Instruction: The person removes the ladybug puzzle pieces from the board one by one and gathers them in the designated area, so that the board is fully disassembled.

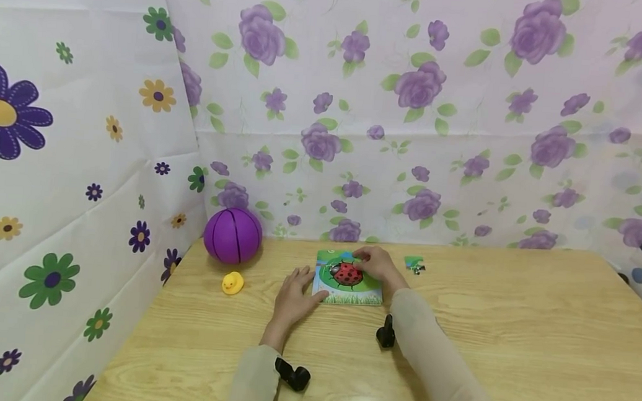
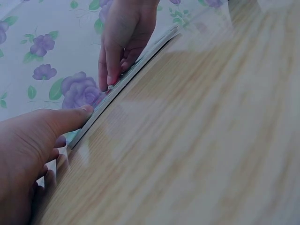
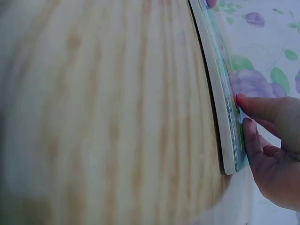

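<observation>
Left hand (image 1: 294, 297): fingers extended and relaxed along the left edge of the puzzle (image 1: 371, 299), thumb spread apart from them and touching the near left corner. It is not closed around anything. Right hand (image 1: 377, 264): over the puzzle's upper right part, fingers bent downward, tips on its face. Whether a piece is pinched between them cannot be told.

The puzzle lies flat on the table (image 1: 512, 338), toward the far edge, between the two hands. Its face shows a red, black-spotted ladybug (image 1: 346, 274) on a green oval, with grass along the near edge.

A small loose piece (image 1: 414, 265), partly green, lies just beyond the right wrist, to the right of the puzzle and apart from it. To the left, a yellow duck (image 1: 232, 283) stands near a purple ball (image 1: 233, 236), the ball farther back. Flowered cloth (image 1: 317, 88) hangs behind the table.
</observation>
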The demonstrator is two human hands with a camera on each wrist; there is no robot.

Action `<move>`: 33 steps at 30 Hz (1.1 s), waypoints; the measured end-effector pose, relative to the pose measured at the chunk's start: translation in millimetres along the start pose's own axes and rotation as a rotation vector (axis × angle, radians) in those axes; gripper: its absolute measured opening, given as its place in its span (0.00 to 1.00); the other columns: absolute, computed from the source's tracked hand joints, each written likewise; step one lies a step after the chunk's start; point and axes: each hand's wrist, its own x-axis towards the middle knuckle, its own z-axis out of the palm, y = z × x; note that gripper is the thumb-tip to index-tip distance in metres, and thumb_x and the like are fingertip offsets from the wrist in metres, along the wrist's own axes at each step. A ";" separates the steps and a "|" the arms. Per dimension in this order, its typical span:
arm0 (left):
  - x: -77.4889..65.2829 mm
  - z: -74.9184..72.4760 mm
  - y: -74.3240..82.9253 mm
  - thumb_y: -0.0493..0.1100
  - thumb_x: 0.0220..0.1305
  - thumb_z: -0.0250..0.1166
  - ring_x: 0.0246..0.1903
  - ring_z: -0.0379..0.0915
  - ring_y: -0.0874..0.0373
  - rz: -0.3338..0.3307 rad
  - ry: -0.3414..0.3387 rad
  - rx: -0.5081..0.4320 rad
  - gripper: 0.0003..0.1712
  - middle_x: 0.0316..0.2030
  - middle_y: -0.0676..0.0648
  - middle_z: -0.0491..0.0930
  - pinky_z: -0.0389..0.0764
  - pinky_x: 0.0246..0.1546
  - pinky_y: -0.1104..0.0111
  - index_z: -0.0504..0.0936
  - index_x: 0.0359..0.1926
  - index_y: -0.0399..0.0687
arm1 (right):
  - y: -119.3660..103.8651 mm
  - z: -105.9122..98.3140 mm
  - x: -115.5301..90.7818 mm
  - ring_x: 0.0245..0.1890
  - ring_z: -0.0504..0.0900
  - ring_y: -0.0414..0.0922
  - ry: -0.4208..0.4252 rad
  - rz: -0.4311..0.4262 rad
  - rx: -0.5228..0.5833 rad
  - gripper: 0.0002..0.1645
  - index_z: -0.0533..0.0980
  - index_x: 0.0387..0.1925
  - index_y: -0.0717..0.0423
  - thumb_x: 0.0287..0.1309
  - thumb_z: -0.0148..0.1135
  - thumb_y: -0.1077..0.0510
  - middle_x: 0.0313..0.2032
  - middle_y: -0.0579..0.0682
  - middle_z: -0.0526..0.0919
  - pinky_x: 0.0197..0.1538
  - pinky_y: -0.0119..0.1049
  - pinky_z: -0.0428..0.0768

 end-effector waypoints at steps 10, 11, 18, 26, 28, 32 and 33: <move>2.6 0.3 1.4 0.57 0.59 0.68 0.75 0.49 0.42 0.001 0.003 0.000 0.39 0.72 0.41 0.64 0.48 0.78 0.50 0.72 0.66 0.41 | -3.8 -2.9 4.0 0.51 0.79 0.54 -0.006 -0.009 -0.071 0.21 0.79 0.56 0.57 0.61 0.64 0.59 0.50 0.61 0.81 0.51 0.48 0.82; 2.6 0.7 1.3 0.57 0.59 0.68 0.75 0.49 0.42 -0.002 0.001 0.002 0.39 0.72 0.42 0.64 0.48 0.79 0.50 0.72 0.66 0.41 | -3.7 -2.9 3.9 0.51 0.79 0.55 -0.007 -0.006 -0.073 0.21 0.79 0.56 0.57 0.61 0.64 0.59 0.51 0.61 0.81 0.51 0.48 0.82; 0.2 0.0 2.8 0.56 0.59 0.68 0.75 0.49 0.41 -0.001 -0.009 -0.009 0.39 0.72 0.40 0.63 0.48 0.78 0.48 0.72 0.66 0.40 | -5.0 -2.1 2.6 0.54 0.79 0.56 -0.008 0.014 -0.073 0.21 0.79 0.55 0.56 0.61 0.65 0.58 0.53 0.61 0.81 0.55 0.50 0.81; 0.1 -2.6 1.7 0.58 0.59 0.67 0.75 0.49 0.41 -0.006 -0.006 0.004 0.39 0.72 0.41 0.64 0.48 0.78 0.48 0.72 0.66 0.41 | -10.8 0.3 4.8 0.55 0.78 0.57 -0.020 0.046 -0.068 0.20 0.79 0.55 0.56 0.60 0.65 0.59 0.53 0.62 0.80 0.56 0.51 0.80; -0.2 -2.4 1.7 0.58 0.59 0.68 0.75 0.49 0.41 -0.007 -0.011 0.002 0.39 0.72 0.41 0.63 0.48 0.78 0.47 0.72 0.66 0.42 | -11.3 0.2 5.3 0.56 0.78 0.57 -0.028 0.052 -0.077 0.20 0.78 0.55 0.56 0.61 0.65 0.59 0.53 0.62 0.79 0.56 0.51 0.80; -0.8 -1.2 2.4 0.57 0.59 0.68 0.75 0.49 0.41 -0.019 -0.010 -0.006 0.39 0.72 0.42 0.63 0.48 0.77 0.46 0.72 0.66 0.42 | -11.8 -0.4 6.8 0.58 0.76 0.57 -0.050 0.059 -0.081 0.21 0.76 0.56 0.57 0.61 0.64 0.60 0.55 0.63 0.78 0.58 0.51 0.79; -0.7 -0.7 2.7 0.57 0.59 0.68 0.75 0.48 0.42 -0.021 -0.008 -0.009 0.39 0.72 0.42 0.63 0.48 0.77 0.46 0.72 0.66 0.43 | -11.8 -0.9 7.1 0.58 0.76 0.58 -0.055 0.060 -0.082 0.21 0.76 0.56 0.57 0.61 0.64 0.60 0.55 0.63 0.78 0.58 0.52 0.79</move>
